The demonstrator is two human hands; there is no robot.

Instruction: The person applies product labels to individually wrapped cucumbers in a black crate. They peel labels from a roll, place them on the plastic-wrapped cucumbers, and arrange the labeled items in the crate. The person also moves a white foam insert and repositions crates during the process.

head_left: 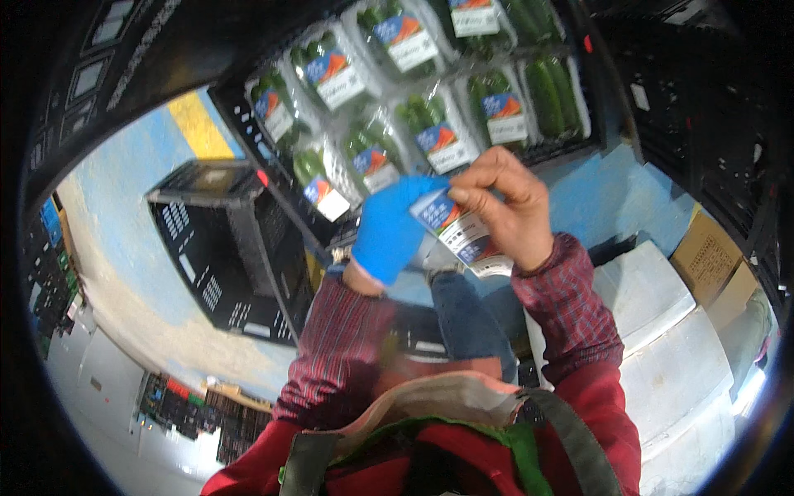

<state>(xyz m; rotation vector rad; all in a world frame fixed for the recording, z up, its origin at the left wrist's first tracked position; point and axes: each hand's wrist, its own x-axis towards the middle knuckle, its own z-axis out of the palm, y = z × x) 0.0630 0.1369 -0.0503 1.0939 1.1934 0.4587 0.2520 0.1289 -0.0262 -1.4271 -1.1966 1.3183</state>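
Observation:
A strip of printed labels point(460, 234), blue, orange and white, hangs between my hands at the middle of the view. My bare right hand point(508, 207) pinches its upper edge between thumb and forefinger. From the left, my left hand point(389, 231), in a blue glove, closes on the same strip; its fingertips are partly hidden. Just beyond both hands, a black crate point(240, 124) holds several clear-wrapped trays of cucumbers point(422, 124). Most trays bear a label like those on the strip, while the cucumber pack point(552, 95) at the far right shows none.
An empty black crate point(227, 256) stands on the blue and yellow floor at left. White foam boxes point(662, 339) are stacked at right, with a cardboard box point(707, 256) beside them. Dark crates point(678, 99) rise at the upper right. My leg point(471, 318) is below my hands.

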